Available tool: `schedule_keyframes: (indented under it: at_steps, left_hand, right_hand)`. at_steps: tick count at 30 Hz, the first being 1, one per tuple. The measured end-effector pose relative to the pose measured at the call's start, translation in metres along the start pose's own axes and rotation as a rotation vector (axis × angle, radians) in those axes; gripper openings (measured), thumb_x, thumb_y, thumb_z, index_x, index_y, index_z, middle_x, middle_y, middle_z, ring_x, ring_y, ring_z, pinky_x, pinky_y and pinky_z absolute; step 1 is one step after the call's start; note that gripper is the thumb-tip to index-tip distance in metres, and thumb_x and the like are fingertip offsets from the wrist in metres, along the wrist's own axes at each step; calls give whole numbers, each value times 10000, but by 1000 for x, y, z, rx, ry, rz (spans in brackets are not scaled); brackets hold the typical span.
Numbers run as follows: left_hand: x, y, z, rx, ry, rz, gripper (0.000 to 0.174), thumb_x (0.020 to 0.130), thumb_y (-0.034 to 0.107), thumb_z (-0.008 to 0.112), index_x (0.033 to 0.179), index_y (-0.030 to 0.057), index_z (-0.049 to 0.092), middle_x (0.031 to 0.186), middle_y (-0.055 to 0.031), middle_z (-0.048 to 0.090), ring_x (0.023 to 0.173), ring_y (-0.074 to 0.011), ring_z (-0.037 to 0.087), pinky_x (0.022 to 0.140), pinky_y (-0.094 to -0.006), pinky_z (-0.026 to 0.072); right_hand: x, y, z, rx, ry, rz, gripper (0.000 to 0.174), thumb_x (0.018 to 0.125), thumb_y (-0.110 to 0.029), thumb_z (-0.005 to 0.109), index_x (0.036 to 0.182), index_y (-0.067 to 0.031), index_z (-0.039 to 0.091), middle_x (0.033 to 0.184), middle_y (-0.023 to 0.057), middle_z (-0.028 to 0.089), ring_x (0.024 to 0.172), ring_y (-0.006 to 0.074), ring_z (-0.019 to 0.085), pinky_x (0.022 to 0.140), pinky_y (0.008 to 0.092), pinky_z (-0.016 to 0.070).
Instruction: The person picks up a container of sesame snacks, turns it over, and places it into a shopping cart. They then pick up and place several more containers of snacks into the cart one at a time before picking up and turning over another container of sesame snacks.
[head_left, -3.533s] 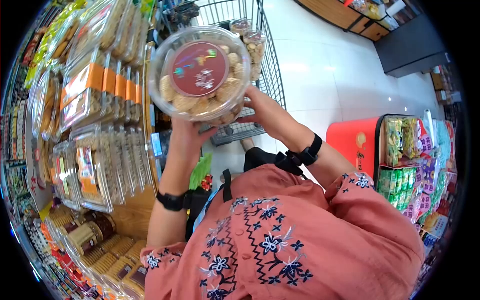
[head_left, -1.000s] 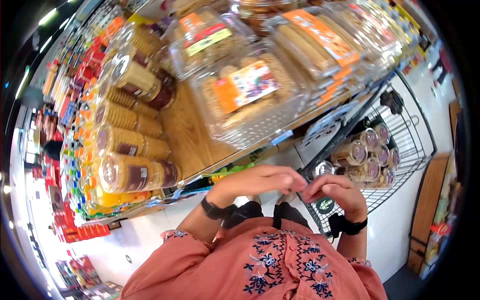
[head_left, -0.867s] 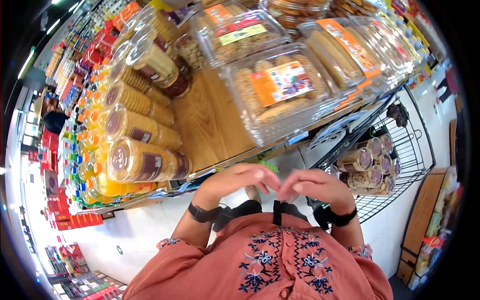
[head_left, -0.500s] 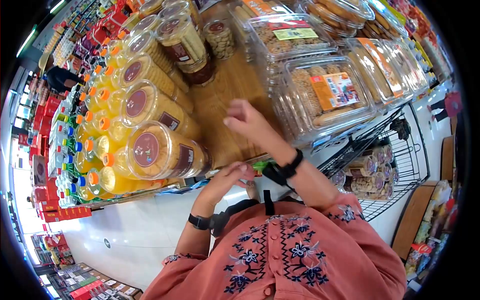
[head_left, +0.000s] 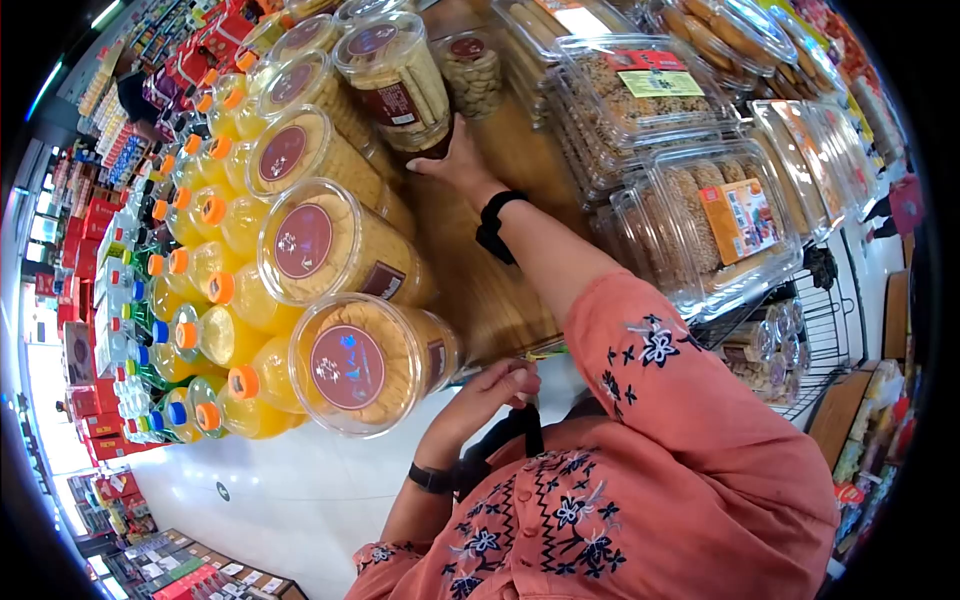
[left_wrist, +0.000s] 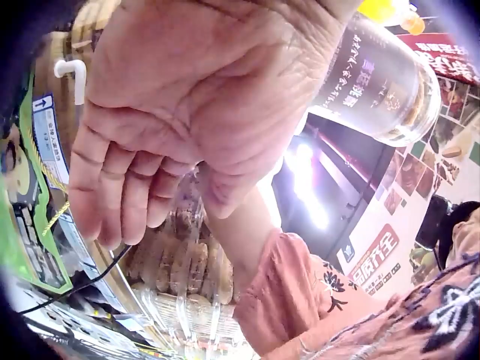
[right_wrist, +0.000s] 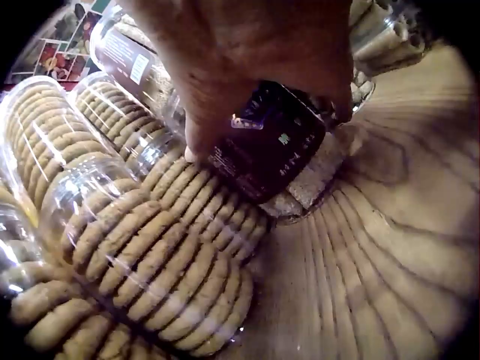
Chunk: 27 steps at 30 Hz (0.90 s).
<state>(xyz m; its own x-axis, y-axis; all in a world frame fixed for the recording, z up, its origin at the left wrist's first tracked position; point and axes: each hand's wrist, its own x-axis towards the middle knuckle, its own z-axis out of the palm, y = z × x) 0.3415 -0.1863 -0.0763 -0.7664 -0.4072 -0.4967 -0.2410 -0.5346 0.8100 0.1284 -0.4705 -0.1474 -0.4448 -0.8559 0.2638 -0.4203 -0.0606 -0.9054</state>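
Note:
My right hand reaches across the wooden shelf and grips a clear plastic jar with a dark red label, thumb on one side and fingers on the other. Another jar of pale snacks stands stacked above it. A small jar of nuts is just behind. My left hand hangs by the shelf's front edge, holding nothing; the left wrist view shows its palm with fingers loosely bent. Nearest to it stands a large jar of round biscuits.
Several biscuit jars line the shelf's left, beside orange-capped drink bottles. Clear boxes of pastries are stacked on the right. Behind them a wire cart holds several jars. Bare wood lies between jars and boxes.
Both hands were together before my body; earlier still they held a round tub over the cart. My right hand has since stretched forward over the shelf to a jar. The view has shifted toward the jars.

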Motion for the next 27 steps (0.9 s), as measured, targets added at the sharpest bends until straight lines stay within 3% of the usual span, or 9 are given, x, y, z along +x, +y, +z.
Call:
schedule_keyframes:
  at_steps: [3, 9, 17, 21, 22, 27]
  left_hand:
    - [1, -1, -6, -13, 23, -2, 445, 1080, 344, 508, 1329, -20, 569, 1172, -114, 692, 1141, -218, 650, 932, -354, 531]
    - [3, 9, -11, -16, 31, -17, 452, 1085, 355, 497, 1330, -19, 558, 1171, -123, 692, 1156, -223, 646, 942, -353, 525]
    - [17, 10, -5, 29, 53, -39, 449, 1084, 365, 494, 1291, -26, 572, 1159, -120, 693, 1148, -210, 643, 948, -346, 522]
    - [22, 5, -2, 35, 48, -58, 462, 1083, 361, 495, 1309, -35, 570, 1167, -138, 687, 1145, -222, 643, 949, -348, 525]
    - [22, 3, -2, 26, 43, -62, 462, 1086, 359, 487, 1310, -37, 568, 1176, -148, 680, 1148, -230, 640, 954, -351, 525]
    - [20, 2, -3, 20, 55, -77, 469, 1087, 360, 484, 1327, -37, 557, 1183, -155, 679, 1147, -233, 641, 960, -356, 523]
  right_hand:
    - [9, 12, 6, 119, -27, -67, 1353, 574, -466, 969, 1537, 90, 199, 1497, 307, 404, 1408, 418, 402, 1171, 447, 350]
    - [15, 23, 14, 156, 55, -174, 1273, 570, -445, 970, 1508, 74, 284, 1441, 302, 461, 1364, 430, 443, 1135, 458, 378]
    - [8, 10, 6, 133, 114, -140, 1057, 594, -370, 943, 1420, 15, 407, 1349, 254, 500, 1290, 403, 484, 1099, 466, 386]
    - [10, 10, 4, 150, 61, -143, 1196, 593, -389, 951, 1511, 16, 301, 1427, 243, 465, 1357, 390, 443, 1147, 447, 357]
    - [12, 8, 2, 122, 50, -148, 1242, 600, -402, 963, 1528, 43, 268, 1479, 282, 428, 1384, 411, 433, 1153, 443, 359]
    - [20, 5, 0, 266, 18, -162, 1194, 587, -381, 961, 1508, 2, 304, 1443, 243, 471, 1353, 378, 469, 1129, 438, 382]
